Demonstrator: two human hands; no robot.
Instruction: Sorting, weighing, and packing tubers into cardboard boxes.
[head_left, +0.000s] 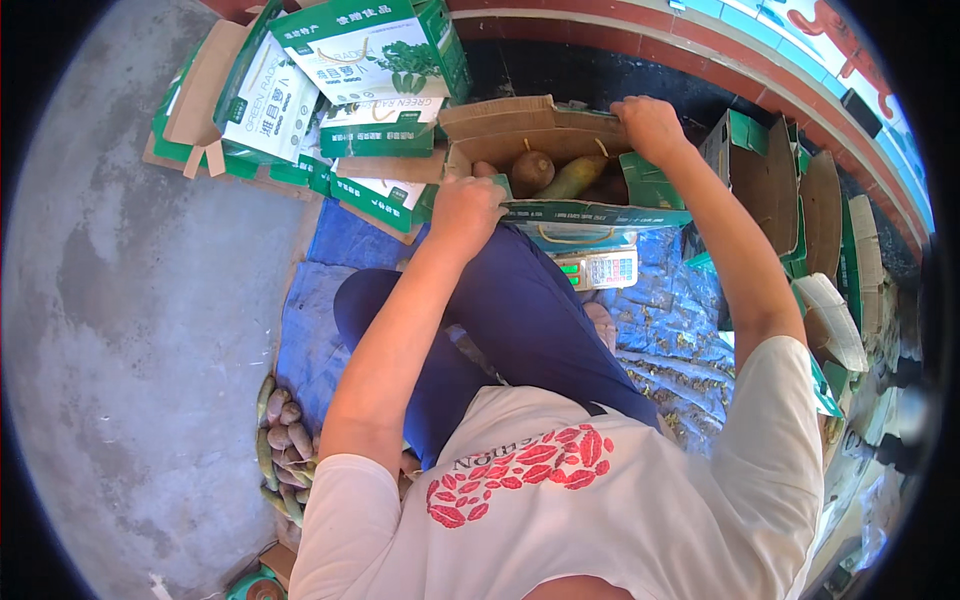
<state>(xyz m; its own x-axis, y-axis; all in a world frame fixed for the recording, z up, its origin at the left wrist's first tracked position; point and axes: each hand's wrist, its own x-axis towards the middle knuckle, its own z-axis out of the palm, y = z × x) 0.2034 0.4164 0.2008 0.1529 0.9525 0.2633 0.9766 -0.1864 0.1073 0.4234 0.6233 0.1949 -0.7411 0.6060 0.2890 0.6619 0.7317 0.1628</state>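
The left hand [468, 212] clamps the near left corner of the open carton [600, 215]; the right hand [650, 130] grips its far right corner, root vegetables [533, 174] inside.

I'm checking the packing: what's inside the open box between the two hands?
Inside the open box: a round brownish vegetable, a long yellow-green one, and part of a pinkish one at the left. Anything beneath them is covered.

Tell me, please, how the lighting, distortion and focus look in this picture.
Head view: fisheye curvature bends the red wall band; the corners go black; the upper right is bright, the open box shadowed inside; the left hand and right hand look fairly sharp, dark items at the right rim soft.
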